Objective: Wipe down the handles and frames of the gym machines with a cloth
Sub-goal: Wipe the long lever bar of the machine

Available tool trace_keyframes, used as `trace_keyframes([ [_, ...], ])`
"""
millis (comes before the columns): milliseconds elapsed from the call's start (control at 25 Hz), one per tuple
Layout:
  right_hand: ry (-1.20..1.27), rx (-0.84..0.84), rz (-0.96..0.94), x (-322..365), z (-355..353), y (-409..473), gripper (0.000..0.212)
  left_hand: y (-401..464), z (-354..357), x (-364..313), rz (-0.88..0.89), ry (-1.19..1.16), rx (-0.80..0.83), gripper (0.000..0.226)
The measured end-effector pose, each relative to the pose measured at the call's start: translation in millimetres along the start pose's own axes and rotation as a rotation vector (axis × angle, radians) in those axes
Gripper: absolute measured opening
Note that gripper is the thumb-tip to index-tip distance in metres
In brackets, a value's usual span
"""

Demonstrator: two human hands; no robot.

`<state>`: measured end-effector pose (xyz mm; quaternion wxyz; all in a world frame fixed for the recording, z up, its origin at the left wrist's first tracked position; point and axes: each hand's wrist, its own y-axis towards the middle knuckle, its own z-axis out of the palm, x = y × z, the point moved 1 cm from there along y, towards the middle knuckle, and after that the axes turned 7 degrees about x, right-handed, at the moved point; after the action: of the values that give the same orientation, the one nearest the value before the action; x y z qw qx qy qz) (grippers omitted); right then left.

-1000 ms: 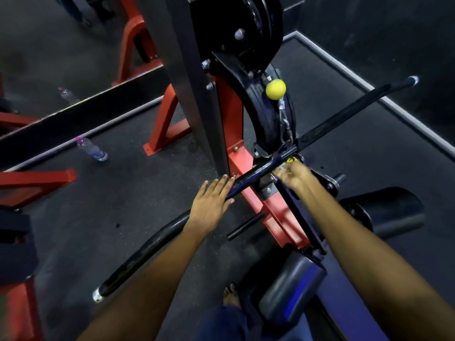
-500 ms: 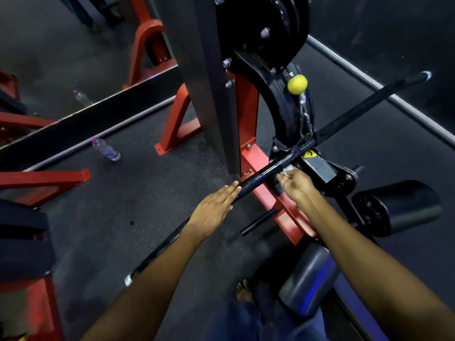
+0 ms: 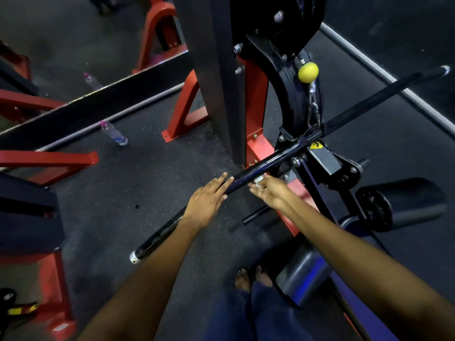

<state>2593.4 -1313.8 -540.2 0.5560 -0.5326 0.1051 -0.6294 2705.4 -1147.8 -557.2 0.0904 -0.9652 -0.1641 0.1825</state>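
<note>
A: Nearest the camera, saw two bare feet (image 3: 253, 276) on the dark rubber floor (image 3: 118, 205), close beside a black roller pad (image 3: 299, 279).

B: And the hands?

A: Found the left hand (image 3: 205, 201) lying flat on the long black bar (image 3: 261, 167), fingers straight, gripping nothing. Looked like steadying rather than holding.

B: Right one?

A: Saw the right hand (image 3: 269, 190) just past the left, on the same bar, with a small white cloth (image 3: 259, 179) pinched at the fingertips and pressed to the bar's near side. Could not tell how tightly.

B: So which step?

A: Judged it as wiping the pull-bar handle, mid-length, between the near steel-tipped end and the centre clamp. Only a short stretch covered by the cloth.

B: Next?

A: Probably called for sliding the cloth along toward the near end, left hand lifted out of the way, then the far half beyond the clamp.

B: Farther off?

A: Noted the red frame (image 3: 256, 107) and dark upright behind the bar, a yellow ball (image 3: 308, 72) on the cable above, and a plastic bottle (image 3: 113, 132) lying toward the floor's far left edge.
</note>
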Motion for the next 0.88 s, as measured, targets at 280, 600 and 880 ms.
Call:
trace_keyframes([
  [280,0.201,-0.192,-0.152,52.3,-20.5,2.5,0.038,-22.5,5.0,12.2,-0.093,-0.035,0.017,0.055],
  [600,0.190,-0.134,0.017,0.6,25.7,-6.0,0.036,-56.3,6.0,36.9,-0.109,-0.094,0.037,0.055],
  [880,0.067,-0.083,0.037,-75.3,82.5,-22.3,0.035,-103.4,19.3,83.2,-0.084,-0.177,0.095,0.060],
])
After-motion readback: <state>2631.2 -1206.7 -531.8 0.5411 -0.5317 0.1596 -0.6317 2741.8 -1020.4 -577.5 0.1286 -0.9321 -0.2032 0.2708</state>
